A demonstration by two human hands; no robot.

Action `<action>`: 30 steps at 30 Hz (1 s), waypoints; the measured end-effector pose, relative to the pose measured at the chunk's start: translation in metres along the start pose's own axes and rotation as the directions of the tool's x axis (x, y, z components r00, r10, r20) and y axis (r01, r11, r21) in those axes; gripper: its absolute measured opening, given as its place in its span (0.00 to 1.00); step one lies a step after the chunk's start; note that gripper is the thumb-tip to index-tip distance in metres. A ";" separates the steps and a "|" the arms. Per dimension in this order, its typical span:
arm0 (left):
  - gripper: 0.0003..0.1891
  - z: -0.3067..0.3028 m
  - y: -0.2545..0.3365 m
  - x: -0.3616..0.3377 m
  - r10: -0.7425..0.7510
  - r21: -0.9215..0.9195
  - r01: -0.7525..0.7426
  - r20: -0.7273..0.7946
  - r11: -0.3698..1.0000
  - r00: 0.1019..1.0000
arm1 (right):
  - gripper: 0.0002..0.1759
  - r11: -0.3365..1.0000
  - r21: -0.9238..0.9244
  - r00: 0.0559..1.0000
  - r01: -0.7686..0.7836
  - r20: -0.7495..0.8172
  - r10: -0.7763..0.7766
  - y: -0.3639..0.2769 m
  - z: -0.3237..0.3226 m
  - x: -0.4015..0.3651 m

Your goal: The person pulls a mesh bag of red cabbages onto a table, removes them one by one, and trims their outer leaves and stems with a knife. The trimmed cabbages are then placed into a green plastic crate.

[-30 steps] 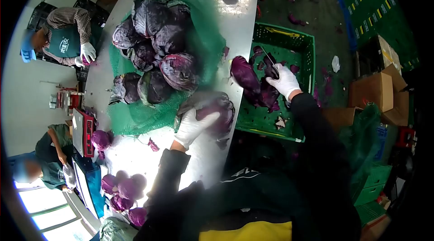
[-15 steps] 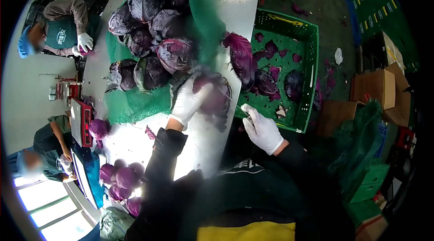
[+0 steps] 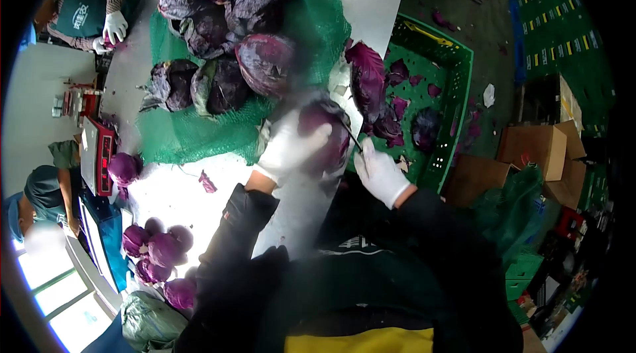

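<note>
At the far left, one co-worker [image 3: 46,197] is leaning near a red scale [image 3: 98,154], while another co-worker [image 3: 83,11] above is handling a small purple piece [image 3: 108,41] in white gloves. A peeled cabbage [image 3: 124,169] is sitting just right of the scale, and a group of peeled cabbages [image 3: 163,249] is lying below it on the metal table [image 3: 278,220]. A leaf scrap [image 3: 207,181] is lying between that group and a green net [image 3: 192,141], on which a pile of dark cabbages [image 3: 255,11] is resting.

Near the middle, the white-gloved left hand [image 3: 288,151] is gripping the held cabbage [image 3: 323,137] from its left side, fingers spreading over it. This cabbage is sitting at the table's right edge, below the pile. The white-gloved right hand [image 3: 382,174] is closing around a knife [image 3: 354,139], whose blade is pointing up and left and seems to be touching the cabbage's right side, though blur is softening that spot.

Farther right, a big purple leaf [image 3: 368,78] is hanging over the near side of a green crate [image 3: 464,61], where loose leaves [image 3: 397,72] and a dark round cabbage [image 3: 425,129] are lying. Cardboard boxes [image 3: 538,147] are standing beyond the crate, with stacked green crates [image 3: 560,35] rising behind them.
</note>
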State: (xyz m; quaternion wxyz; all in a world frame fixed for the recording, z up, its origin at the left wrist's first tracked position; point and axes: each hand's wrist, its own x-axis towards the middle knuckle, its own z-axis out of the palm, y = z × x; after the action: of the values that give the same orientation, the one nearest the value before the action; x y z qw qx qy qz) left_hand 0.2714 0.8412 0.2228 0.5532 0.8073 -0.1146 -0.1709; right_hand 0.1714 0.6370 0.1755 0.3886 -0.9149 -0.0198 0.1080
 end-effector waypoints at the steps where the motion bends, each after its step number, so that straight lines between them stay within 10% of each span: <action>1: 0.28 -0.002 0.002 0.003 -0.042 0.026 0.042 0.002 0.999 0.999 | 0.16 0.999 -0.025 0.999 -0.034 0.039 0.035 0.002 0.000 0.008; 7: 0.27 -0.006 0.016 0.004 -0.044 -0.045 0.049 0.112 0.998 0.993 | 0.14 0.994 -0.098 0.982 -0.041 0.182 0.058 -0.011 -0.022 0.008; 8: 0.23 0.001 0.001 0.004 0.361 0.130 -0.356 -0.019 0.926 0.932 | 0.14 0.994 -0.100 0.979 -0.055 0.192 0.073 -0.013 -0.027 0.006; 11: 0.19 0.010 -0.007 0.001 -0.166 0.121 0.157 0.065 0.980 0.984 | 0.18 0.980 -0.196 0.981 -0.047 0.174 0.082 0.018 0.011 0.017; 13: 0.19 0.014 0.022 -0.011 -0.017 0.127 0.002 0.116 0.992 0.993 | 0.19 0.982 -0.183 0.997 -0.046 0.060 0.058 0.009 0.017 0.017; 21: 0.39 -0.008 0.017 -0.045 -0.148 0.010 0.148 0.160 0.989 0.976 | 0.35 0.991 0.054 0.992 -0.125 0.004 0.125 -0.011 0.012 0.005; 27: 0.42 0.018 0.021 -0.048 -0.001 0.045 0.000 0.020 0.999 1.000 | 0.48 1.000 0.015 0.990 -0.010 -0.140 0.012 -0.009 -0.041 0.002; 28: 0.44 0.023 0.016 -0.045 0.269 0.354 -0.226 -0.077 0.908 0.960 | 0.47 0.996 0.082 0.974 -0.027 -0.221 0.045 0.001 -0.041 0.005; 30: 0.48 0.032 0.025 -0.043 0.214 -0.134 -0.215 -0.021 0.967 0.977 | 0.42 0.986 0.040 0.897 -0.162 -0.411 0.164 0.049 -0.033 0.020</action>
State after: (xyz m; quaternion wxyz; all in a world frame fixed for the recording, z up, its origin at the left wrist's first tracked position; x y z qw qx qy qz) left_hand 0.2191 0.8213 0.2424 0.6224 0.7512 -0.1875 -0.1149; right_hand 0.1951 0.5819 0.1585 0.3758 -0.9145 0.1394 -0.0555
